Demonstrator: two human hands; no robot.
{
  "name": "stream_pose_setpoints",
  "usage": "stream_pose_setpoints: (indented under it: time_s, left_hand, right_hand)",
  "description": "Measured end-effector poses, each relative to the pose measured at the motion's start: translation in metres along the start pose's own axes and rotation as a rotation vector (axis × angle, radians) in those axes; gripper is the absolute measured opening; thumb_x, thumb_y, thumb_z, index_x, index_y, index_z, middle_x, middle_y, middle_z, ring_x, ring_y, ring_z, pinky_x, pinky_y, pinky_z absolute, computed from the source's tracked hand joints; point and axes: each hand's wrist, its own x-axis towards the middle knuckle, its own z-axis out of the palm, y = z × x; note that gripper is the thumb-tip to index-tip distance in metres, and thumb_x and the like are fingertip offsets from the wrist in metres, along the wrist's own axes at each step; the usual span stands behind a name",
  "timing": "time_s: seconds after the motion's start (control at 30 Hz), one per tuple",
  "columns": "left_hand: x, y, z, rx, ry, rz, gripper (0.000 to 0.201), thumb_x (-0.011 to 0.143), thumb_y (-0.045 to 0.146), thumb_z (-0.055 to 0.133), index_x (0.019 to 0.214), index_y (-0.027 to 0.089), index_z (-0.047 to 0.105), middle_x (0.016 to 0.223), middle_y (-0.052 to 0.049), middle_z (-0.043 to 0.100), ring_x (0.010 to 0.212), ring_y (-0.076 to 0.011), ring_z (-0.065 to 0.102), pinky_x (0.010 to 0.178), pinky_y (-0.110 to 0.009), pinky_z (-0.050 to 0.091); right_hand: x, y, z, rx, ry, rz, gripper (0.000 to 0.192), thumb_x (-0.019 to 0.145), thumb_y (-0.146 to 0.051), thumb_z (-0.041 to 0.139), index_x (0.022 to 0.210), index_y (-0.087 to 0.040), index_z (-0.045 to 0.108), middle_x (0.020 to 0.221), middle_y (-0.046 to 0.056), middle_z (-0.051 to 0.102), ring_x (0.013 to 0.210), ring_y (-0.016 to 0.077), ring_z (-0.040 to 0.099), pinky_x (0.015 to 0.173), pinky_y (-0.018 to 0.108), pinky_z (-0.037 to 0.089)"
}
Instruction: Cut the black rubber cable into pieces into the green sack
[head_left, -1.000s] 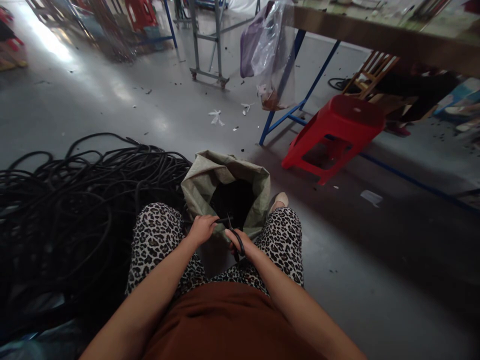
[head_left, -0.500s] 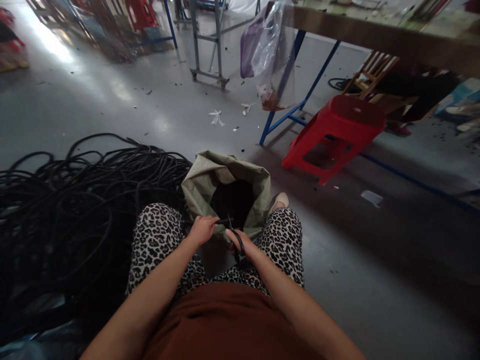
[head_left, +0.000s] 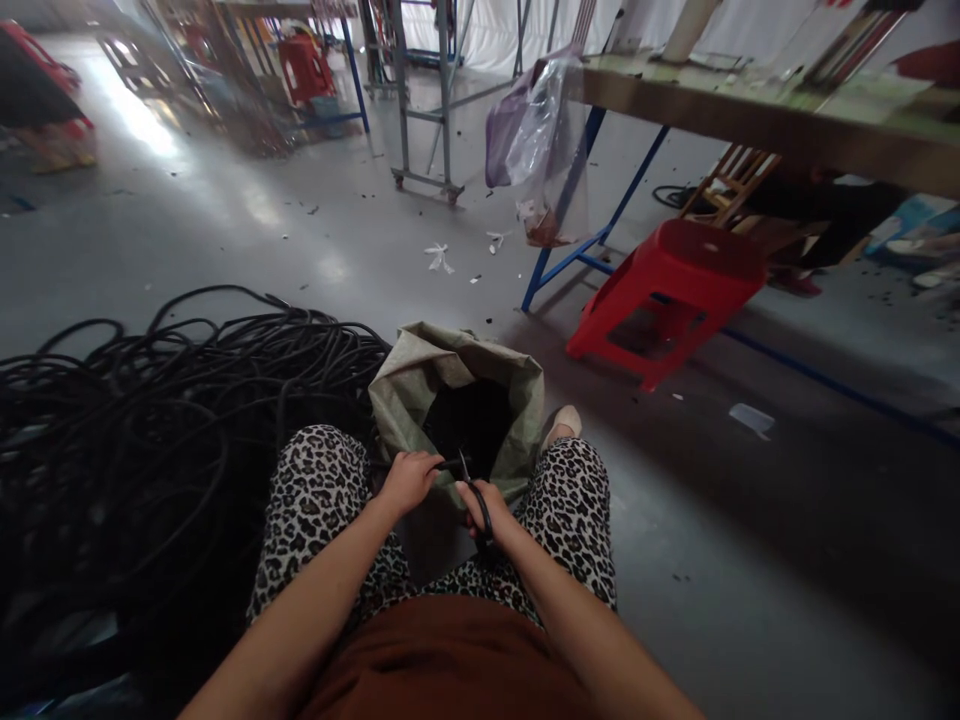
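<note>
One closed grip, the left hand [head_left: 409, 482], pinches a black cord [head_left: 451, 464] over the near side of an open sack [head_left: 401, 392]; the other, the right hand [head_left: 498, 512], wraps scissors [head_left: 484, 506], best held square across the cord.

Cord pile [head_left: 191, 400] cut off by left edge; sack [head_left: 409, 390] bottom hidden.

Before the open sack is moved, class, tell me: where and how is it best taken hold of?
Probably by the far rim of the sack, coming from its far side. There the thin wall stands up around the wide mouth, so it could be pinched inside and out. The near side is crowded by the left hand, the right hand and the scissors.
</note>
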Motion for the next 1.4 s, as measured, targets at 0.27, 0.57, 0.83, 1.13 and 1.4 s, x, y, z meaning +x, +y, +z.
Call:
stream_pose_setpoints:
  time_s: [0.27, 0.57, 0.83, 1.13, 1.4]
  left_hand:
    - [0.0, -0.003, 0.0, -0.014, 0.0, -0.007, 0.029, 0.085, 0.023, 0.048, 0.111, 0.025, 0.061, 0.097, -0.005, 0.068, 0.095, -0.0187, 0.059, 0.083, -0.032, 0.039]
    - [0.001, -0.005, 0.002, -0.025, 0.002, -0.044, 0.03, 0.085, 0.025, 0.048, 0.112, 0.025, 0.061, 0.101, -0.005, 0.068, 0.096, -0.0187, 0.06, 0.084, -0.032, 0.039]
    - [0.002, -0.008, 0.003, -0.037, 0.047, -0.054, 0.03, 0.085, 0.026, 0.05, 0.114, 0.024, 0.059, 0.106, -0.005, 0.067, 0.1, -0.0195, 0.06, 0.085, -0.032, 0.04]
    - [0.004, -0.008, 0.005, -0.063, 0.074, -0.091, 0.027, 0.083, 0.027, 0.053, 0.11, 0.022, 0.059, 0.108, -0.004, 0.068, 0.101, -0.0205, 0.06, 0.086, -0.032, 0.041]
    - [0.004, -0.007, 0.006, -0.059, 0.098, -0.113, 0.027, 0.083, 0.028, 0.054, 0.109, 0.023, 0.06, 0.107, -0.004, 0.068, 0.1, -0.0205, 0.061, 0.086, -0.032, 0.04]
  right_hand:
    - [0.002, 0.004, 0.001, -0.054, 0.073, -0.051, 0.023, 0.084, -0.036, 0.053, 0.077, -0.014, 0.053, 0.042, -0.008, 0.04, 0.028, 0.0068, 0.04, 0.03, 0.016, 0.033]
    - [-0.001, 0.0, -0.004, 0.003, 0.065, 0.03, 0.026, 0.086, -0.041, 0.052, 0.08, -0.015, 0.052, 0.04, -0.009, 0.04, 0.027, 0.0075, 0.04, 0.03, 0.016, 0.033]
    - [-0.01, -0.004, -0.006, 0.002, -0.052, -0.006, 0.03, 0.088, -0.042, 0.049, 0.093, -0.012, 0.054, 0.046, -0.006, 0.048, 0.032, 0.0092, 0.047, 0.032, 0.016, 0.035]
    - [-0.004, 0.006, -0.003, 0.02, -0.101, -0.003, 0.031, 0.089, -0.044, 0.047, 0.092, -0.013, 0.051, 0.048, -0.006, 0.049, 0.033, 0.0092, 0.047, 0.034, 0.018, 0.037]
    - [-0.004, 0.009, -0.002, 0.078, -0.157, -0.045, 0.038, 0.087, -0.05, 0.045, 0.096, -0.013, 0.05, 0.053, -0.004, 0.051, 0.039, 0.0107, 0.052, 0.038, 0.019, 0.041]
